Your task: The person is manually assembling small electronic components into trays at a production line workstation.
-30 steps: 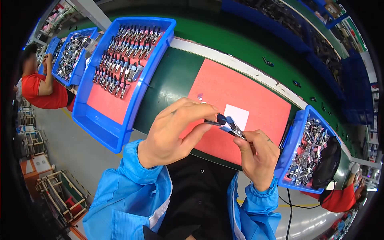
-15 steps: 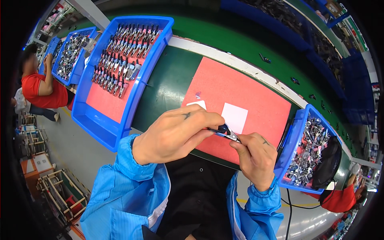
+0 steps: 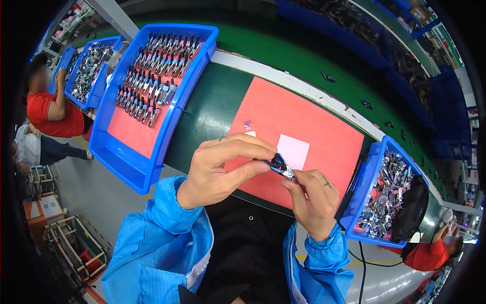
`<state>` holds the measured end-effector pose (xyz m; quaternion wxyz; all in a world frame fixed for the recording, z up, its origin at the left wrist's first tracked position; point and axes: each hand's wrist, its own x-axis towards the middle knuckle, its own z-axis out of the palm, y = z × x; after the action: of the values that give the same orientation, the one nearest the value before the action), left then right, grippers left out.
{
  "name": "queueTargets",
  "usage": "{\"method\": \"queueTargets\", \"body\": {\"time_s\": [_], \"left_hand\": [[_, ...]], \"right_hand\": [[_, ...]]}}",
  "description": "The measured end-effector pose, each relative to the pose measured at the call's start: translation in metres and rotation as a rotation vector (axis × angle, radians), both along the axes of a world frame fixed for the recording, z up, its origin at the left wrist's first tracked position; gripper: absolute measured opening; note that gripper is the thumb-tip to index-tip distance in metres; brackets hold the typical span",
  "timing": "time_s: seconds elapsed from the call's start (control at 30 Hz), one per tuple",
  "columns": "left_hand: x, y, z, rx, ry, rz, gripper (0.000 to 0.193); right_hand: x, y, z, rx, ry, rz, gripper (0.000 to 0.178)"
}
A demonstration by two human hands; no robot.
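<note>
A small metal clipper-like part with a dark blue end (image 3: 280,165) is held between both my hands above the near edge of a red mat (image 3: 324,131). My left hand (image 3: 223,169) pinches its dark end with thumb and fingers. My right hand (image 3: 314,200) grips its shiny metal end from below. A white paper square (image 3: 292,151) lies on the mat just behind the part.
A big blue tray (image 3: 152,167) at left holds rows of finished parts on a red liner. A blue bin (image 3: 362,202) at right is full of loose metal parts. A green conveyor belt (image 3: 283,55) runs behind. A person in red sits far left (image 3: 48,109).
Both hands have shifted slightly left and toward me with the part; my left fingers have closed further over its dark end.
</note>
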<state>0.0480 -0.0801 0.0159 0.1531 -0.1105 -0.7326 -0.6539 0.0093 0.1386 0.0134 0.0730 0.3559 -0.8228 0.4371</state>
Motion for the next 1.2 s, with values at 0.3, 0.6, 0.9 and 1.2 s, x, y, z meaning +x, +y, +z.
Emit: {"method": "queueTargets", "body": {"time_s": [0.3,0.6,0.9,1.2], "left_hand": [[-0.002,0.0,0.007,-0.159,-0.031,0.024,0.022],[-0.004,0.005,0.005,-0.15,-0.038,0.064,0.023],[0.024,0.013,0.002,-0.017,-0.112,0.272,0.045],[0.061,-0.069,0.018,-0.347,-0.296,0.502,0.04]], "right_hand": [[-0.005,0.0,0.001,0.065,0.021,-0.005,0.019],[-0.011,0.001,-0.004,0.005,-0.018,0.059,0.019],[0.013,-0.047,-0.027,-0.075,0.058,-0.11,0.021],[0.028,-0.063,-0.041,-0.13,-0.23,-0.066,0.01]]}}
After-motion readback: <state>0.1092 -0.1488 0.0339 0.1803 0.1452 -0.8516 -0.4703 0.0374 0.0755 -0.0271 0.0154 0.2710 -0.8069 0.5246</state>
